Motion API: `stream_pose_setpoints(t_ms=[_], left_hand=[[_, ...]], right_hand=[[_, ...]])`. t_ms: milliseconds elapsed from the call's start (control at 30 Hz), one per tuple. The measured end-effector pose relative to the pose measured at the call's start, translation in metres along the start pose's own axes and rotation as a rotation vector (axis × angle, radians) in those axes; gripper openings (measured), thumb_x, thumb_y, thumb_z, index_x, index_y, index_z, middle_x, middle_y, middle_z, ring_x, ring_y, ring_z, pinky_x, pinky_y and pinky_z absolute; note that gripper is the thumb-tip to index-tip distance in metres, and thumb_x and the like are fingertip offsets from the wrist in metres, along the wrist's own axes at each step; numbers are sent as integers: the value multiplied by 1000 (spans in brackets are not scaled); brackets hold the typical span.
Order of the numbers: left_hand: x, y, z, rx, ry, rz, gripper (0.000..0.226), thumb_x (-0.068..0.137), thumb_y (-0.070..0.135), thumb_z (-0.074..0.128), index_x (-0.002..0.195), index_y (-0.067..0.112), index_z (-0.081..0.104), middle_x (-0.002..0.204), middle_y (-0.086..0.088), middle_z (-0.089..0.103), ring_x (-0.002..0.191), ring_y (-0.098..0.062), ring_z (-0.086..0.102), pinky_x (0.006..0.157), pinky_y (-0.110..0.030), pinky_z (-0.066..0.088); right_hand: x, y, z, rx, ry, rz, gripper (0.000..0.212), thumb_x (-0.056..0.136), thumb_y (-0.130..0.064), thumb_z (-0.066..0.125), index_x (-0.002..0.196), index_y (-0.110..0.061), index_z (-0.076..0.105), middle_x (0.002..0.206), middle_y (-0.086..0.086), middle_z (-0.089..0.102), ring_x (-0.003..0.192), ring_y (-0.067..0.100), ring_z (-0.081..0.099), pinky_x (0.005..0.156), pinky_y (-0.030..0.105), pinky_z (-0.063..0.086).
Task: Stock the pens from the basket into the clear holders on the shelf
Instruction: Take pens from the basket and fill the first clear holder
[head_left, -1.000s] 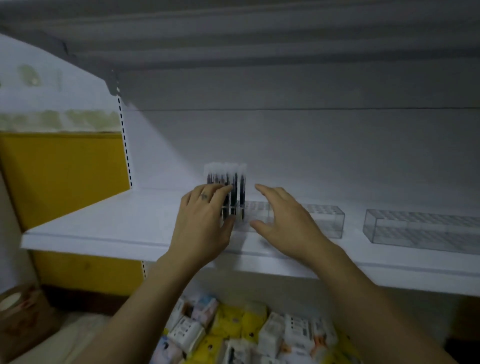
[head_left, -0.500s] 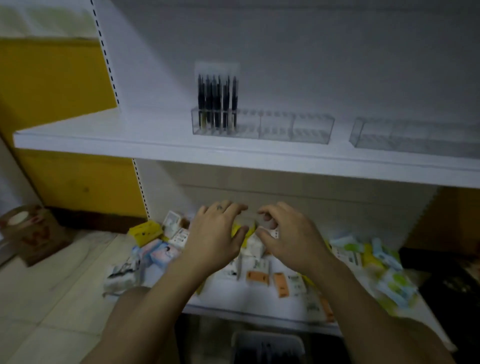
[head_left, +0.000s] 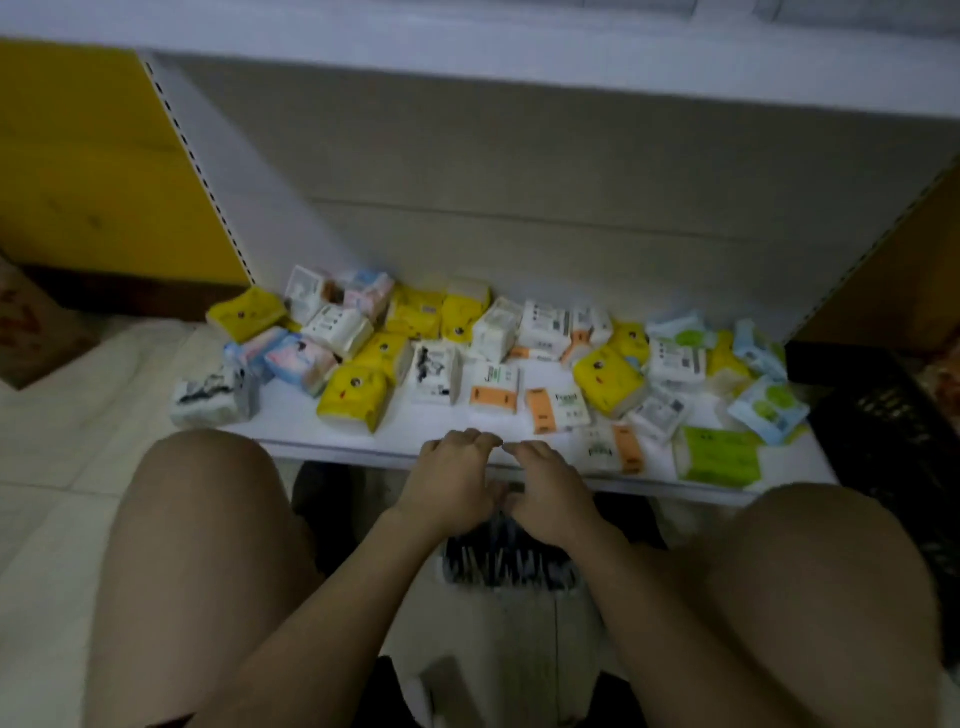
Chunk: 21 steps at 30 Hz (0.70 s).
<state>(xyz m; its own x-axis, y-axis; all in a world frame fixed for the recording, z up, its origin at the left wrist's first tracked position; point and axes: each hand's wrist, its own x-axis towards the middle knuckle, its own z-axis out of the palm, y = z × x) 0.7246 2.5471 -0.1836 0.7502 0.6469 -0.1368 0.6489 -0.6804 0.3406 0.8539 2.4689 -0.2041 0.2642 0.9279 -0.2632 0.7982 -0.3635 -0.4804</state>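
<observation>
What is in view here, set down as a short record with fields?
Pens: blurred bunch of dark pens, low between the person's knees
Left hand: over the pens, fingers bent; grip unclear
Right hand: close beside it, same pose
Shelf: white lower shelf, strewn with small wrapped packs in yellow, white and green
Crate: black plastic crate, right of the shelf
</observation>
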Motion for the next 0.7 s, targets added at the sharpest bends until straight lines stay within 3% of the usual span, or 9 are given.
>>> stream_pose_setpoints(t_ms=[67,133,200,233,300,400,500,633,700], left_hand=[[3,1,13,2,-15,-19,64,88,42,60,143,20,38,141,-3,47,129,-25,42,104,-39,36],[4,-3,27,-3,-68,-65,63,87,43,62,141,18,41,138,-5,48,127,-26,44,102,-40,39],[7,-11,44,-12,-159,-115,60,87,43,62,138,17,43,136,-7,50,125,-27,46,101,-42,43],[8,-14,53,-19,-208,-146,58,88,42,61,137,17,44,135,-8,51,124,-28,48,100,-42,44],[14,-18,71,-38,-289,-207,53,89,39,60,135,15,46,133,-9,53,120,-29,52,96,-39,47],[19,-20,111,-108,-423,-255,39,94,28,55,129,11,52,127,-11,57,114,-28,55,89,-32,45],[10,-26,156,-224,-486,-322,30,94,29,55,117,9,58,116,-13,62,101,-28,59,83,-35,49],[-8,-43,205,-292,-508,-378,45,90,27,59,132,15,49,132,-10,52,117,-28,52,94,-36,48],[-8,-48,220,-267,-476,-375,45,89,28,59,131,16,50,133,-10,49,120,-28,48,96,-41,47]], right_hand=[[7,9,13,20,-23,48,63,88,-43,61,144,-20,43,144,4,45,128,26,46,104,40,42],[13,30,33,50,-82,93,52,80,-49,60,127,-26,53,122,-1,59,106,21,58,87,39,52],[15,49,49,53,-186,134,37,79,-42,64,106,-21,50,96,-5,58,83,14,57,72,33,52],[15,55,55,58,-222,143,33,80,-37,67,105,-20,52,95,-3,58,83,17,56,74,36,52],[12,58,56,85,-256,152,31,82,-30,67,109,-17,57,102,5,61,91,24,58,84,43,53],[7,63,57,142,-287,192,31,86,-27,65,113,-15,61,104,6,63,94,24,60,77,34,51],[4,72,65,160,-298,215,27,89,-24,65,114,-14,61,103,6,65,96,23,62,78,31,51],[5,86,75,159,-372,259,39,92,-30,63,123,-7,56,116,11,62,105,29,59,90,39,50],[6,94,78,157,-430,305,46,94,-31,62,130,-3,50,123,15,56,109,32,56,93,39,48]])
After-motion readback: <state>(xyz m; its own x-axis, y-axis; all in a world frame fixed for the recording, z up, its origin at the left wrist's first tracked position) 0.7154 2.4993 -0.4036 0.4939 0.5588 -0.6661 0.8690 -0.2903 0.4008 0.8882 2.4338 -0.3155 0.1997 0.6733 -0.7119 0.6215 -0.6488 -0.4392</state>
